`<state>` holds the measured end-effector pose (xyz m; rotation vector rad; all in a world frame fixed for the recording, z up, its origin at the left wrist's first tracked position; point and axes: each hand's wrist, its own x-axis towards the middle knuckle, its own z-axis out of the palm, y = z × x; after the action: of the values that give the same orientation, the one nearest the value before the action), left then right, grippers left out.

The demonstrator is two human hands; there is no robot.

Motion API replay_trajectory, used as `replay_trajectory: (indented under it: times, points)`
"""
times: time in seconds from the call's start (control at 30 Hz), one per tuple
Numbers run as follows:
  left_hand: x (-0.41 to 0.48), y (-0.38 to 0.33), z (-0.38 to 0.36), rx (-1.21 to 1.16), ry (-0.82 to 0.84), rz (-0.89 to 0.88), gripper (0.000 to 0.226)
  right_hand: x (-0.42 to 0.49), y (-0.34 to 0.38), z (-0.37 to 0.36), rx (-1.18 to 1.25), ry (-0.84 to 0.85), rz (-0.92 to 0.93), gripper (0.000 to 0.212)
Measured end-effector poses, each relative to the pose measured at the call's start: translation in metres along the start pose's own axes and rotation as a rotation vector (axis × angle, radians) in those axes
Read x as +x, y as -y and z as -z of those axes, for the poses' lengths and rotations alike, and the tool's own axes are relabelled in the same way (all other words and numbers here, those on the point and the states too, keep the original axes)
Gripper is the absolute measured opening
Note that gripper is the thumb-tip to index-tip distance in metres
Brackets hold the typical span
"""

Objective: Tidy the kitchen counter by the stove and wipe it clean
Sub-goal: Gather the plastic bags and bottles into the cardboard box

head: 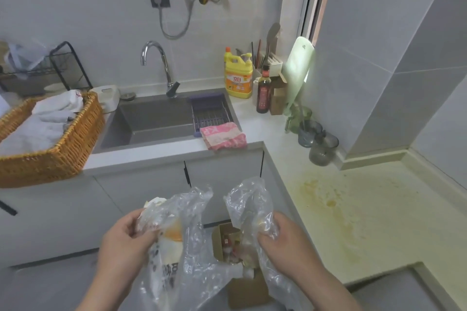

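Observation:
My left hand [123, 237] and my right hand [283, 237] each grip one side of a clear plastic bag [192, 242], held open in front of the cabinets. Something white and orange shows through the bag's left side. Under the bag, on the floor, stands a brown cardboard box [242, 283] with scraps in it. To the right, the pale counter [394, 235] carries yellow-orange stains [331, 203] and smears. A pink cloth [223, 136] lies folded at the sink's front right corner.
A grey sink [151, 121] with a tap and a drain rack lies ahead. A wicker basket [50, 156] of white towels stands at the left. Yellow detergent [238, 78], a dark bottle [263, 91], a carton and glass cups [323, 146] line the corner.

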<state>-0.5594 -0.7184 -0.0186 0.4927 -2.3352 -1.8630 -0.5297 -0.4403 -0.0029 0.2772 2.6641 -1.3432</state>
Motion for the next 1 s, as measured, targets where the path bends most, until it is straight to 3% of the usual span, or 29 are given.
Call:
replay_trajectory:
  times: [0.37, 0.53, 0.73, 0.87, 1.0]
  points:
    - [0.153, 0.003, -0.032, -0.027, 0.248, 0.015, 0.045, 0.094, 0.035, -0.026, -0.056, -0.118, -0.142, 0.018]
    - [0.206, 0.025, -0.055, 0.032, 0.359, 0.054, 0.044, 0.135, 0.031, -0.049, -0.018, -0.152, -0.273, 0.003]
    - [0.239, 0.072, -0.087, 0.098, 0.412, 0.116, 0.044, 0.178, -0.007, -0.075, -0.041, -0.138, -0.405, 0.018]
    - [0.250, 0.122, -0.113, 0.123, 0.404, 0.227, 0.041, 0.211, -0.057, -0.100, -0.024, -0.088, -0.468, 0.008]
    - [0.255, 0.184, -0.149, 0.140, 0.366, 0.321, 0.038, 0.244, -0.120, -0.133, 0.007, -0.064, -0.520, 0.010]
